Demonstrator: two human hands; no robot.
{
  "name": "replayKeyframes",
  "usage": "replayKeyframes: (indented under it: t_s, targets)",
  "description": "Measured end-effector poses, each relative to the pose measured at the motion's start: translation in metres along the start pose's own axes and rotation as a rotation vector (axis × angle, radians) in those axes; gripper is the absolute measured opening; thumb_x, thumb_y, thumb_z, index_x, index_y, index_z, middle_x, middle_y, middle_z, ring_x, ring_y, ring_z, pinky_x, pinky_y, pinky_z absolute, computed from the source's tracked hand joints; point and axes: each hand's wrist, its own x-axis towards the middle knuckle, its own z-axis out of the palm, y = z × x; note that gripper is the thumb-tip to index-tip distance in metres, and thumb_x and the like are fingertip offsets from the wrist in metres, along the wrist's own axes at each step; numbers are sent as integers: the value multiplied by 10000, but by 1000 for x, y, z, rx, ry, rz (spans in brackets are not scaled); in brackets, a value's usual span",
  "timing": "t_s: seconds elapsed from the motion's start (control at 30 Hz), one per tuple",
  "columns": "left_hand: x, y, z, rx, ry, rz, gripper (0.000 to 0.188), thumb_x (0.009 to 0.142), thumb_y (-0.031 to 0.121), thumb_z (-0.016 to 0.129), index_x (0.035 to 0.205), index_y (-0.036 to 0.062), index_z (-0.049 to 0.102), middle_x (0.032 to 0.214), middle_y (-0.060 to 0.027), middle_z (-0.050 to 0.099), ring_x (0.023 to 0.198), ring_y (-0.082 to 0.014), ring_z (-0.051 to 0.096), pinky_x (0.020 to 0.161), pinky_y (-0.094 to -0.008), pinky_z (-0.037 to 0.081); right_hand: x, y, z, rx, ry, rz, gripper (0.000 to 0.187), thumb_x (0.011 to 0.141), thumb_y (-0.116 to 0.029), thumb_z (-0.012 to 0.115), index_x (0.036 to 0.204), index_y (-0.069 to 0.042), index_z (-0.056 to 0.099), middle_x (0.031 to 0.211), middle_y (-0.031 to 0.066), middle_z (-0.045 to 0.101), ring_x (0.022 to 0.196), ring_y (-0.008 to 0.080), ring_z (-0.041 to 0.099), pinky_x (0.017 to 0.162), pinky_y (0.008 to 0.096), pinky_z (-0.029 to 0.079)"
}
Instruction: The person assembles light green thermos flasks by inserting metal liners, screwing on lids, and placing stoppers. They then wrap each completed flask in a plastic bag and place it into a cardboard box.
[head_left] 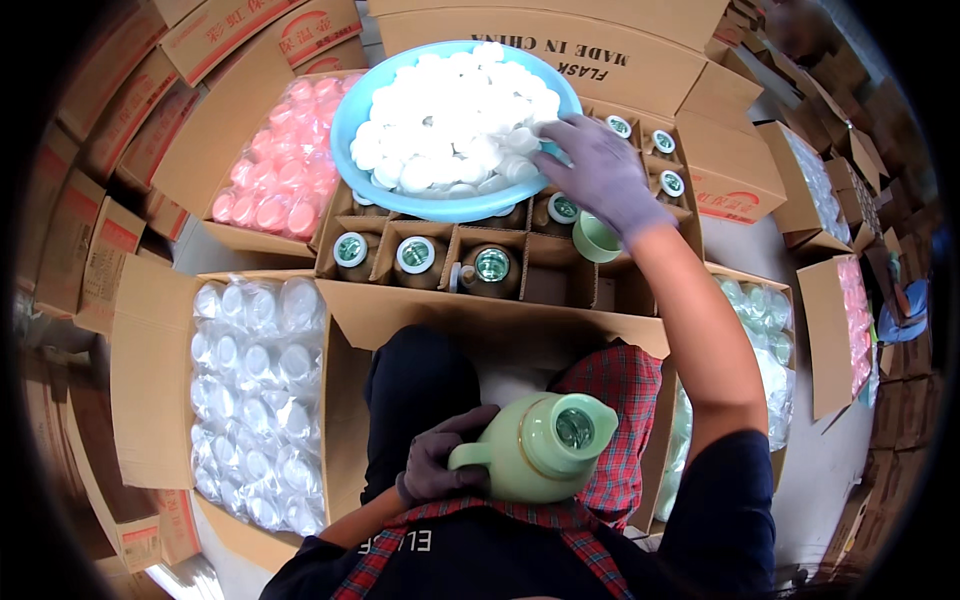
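My left hand (447,457), in a grey glove, is closed round the handle of a pale green vacuum jug (530,447). The jug leans over my lap with its spout to the right, and its uncovered mouth shows a shiny glass liner. At the right rim of a light blue basin (345,150), my gloved right hand (597,165) reaches in with fingers apart. Its fingertips are at the heap of white stoppers (450,120); whether they touch one is unclear. Below that wrist sits a light green cup (597,238).
The basin rests on a divided carton (480,300) holding several jugs (492,265) with shiny mouths. Around me stand open cartons of bagged pink lids (285,165), clear-wrapped white lids (255,400) and pale green parts (760,320). Stacked cartons (115,150) rise on the left.
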Motion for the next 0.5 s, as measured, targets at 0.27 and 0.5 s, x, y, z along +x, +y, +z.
replayKeyframes:
  t_s: [0.27,0.5]
  targets:
    - [-9,3,-9,-63,41,-28,323,764,225,843,852,-42,684,1409,-366,473,1323,-467,475,1101,-509,355,25,-35,33,244,-53,-170,463,867,-282,657,1289,-110,578,1232,161,629,1099,324,642,954,434,505]
    - [3,7,-14,-37,-69,-46,431,717,297,892,687,-43,629,1394,-343,511,1288,-449,530,1048,-476,431,-180,-52,-93,603,-558,-498,478,770,-300,799,1142,-58,623,1040,82,652,946,263,668,913,398,531]
